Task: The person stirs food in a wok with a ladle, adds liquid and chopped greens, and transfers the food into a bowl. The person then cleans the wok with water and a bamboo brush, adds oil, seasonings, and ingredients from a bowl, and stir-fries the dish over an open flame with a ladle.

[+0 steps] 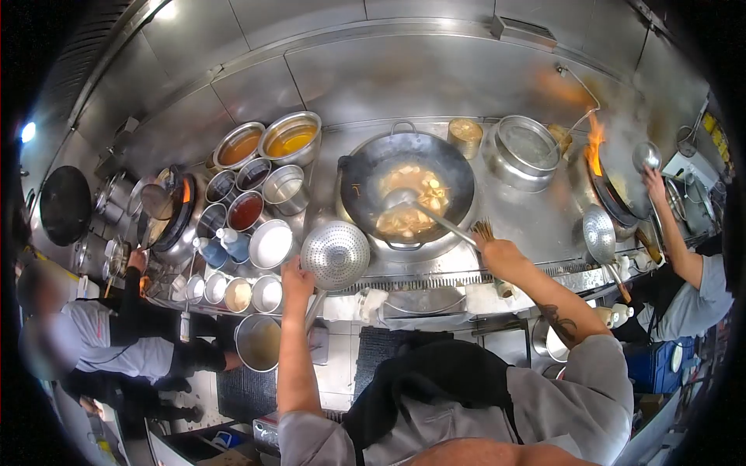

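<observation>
A wok (357, 175) sits on the stove in front of me, with pale pieces of food in brownish liquid (412, 182). My right hand (497, 256) is wrapped round the handle of a ladle (447, 217), whose bowl rests among the food. Bristles of a bamboo brush (483, 228) show just behind that hand. To the left, my left hand (296, 278) is curled beside a perforated skimmer (336, 256). Its fingers are close to the skimmer's rim; what they grip, if anything, is hidden. The skimmer's handle slants down near my left forearm.
Bowls of sauce (291, 141), a white-filled bowl (271, 242) and squeeze bottles (233, 242) crowd the left. A steel pot (524, 151) stands right of the wok. Co-workers stand at both sides; flames (595, 144) rise at the right burner. Another skimmer (599, 234) lies nearby.
</observation>
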`<act>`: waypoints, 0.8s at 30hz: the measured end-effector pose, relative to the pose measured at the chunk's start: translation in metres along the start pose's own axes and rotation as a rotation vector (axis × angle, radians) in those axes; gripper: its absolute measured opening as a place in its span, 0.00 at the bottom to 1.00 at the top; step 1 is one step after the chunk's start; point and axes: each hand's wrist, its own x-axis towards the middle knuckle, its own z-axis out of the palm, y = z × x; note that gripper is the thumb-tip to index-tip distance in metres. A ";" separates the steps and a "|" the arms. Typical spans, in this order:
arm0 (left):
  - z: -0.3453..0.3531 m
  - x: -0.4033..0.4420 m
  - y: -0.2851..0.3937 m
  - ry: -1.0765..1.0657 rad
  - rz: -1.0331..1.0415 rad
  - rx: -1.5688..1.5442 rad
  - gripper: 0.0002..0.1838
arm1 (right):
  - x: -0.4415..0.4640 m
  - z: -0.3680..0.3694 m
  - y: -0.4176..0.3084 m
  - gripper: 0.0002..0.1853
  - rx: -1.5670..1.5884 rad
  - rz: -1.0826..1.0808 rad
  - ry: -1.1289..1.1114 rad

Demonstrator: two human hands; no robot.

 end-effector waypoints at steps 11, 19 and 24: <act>0.034 0.026 0.001 -0.025 0.060 -0.144 0.25 | 0.101 0.101 -0.020 0.16 1.180 0.413 0.075; 0.010 0.027 0.008 -0.039 -0.002 -0.209 0.25 | 0.053 0.036 -0.014 0.17 1.154 0.359 -0.040; 0.016 0.037 0.023 -0.108 -0.013 -0.225 0.24 | 0.125 0.071 -0.073 0.13 0.969 0.457 -0.013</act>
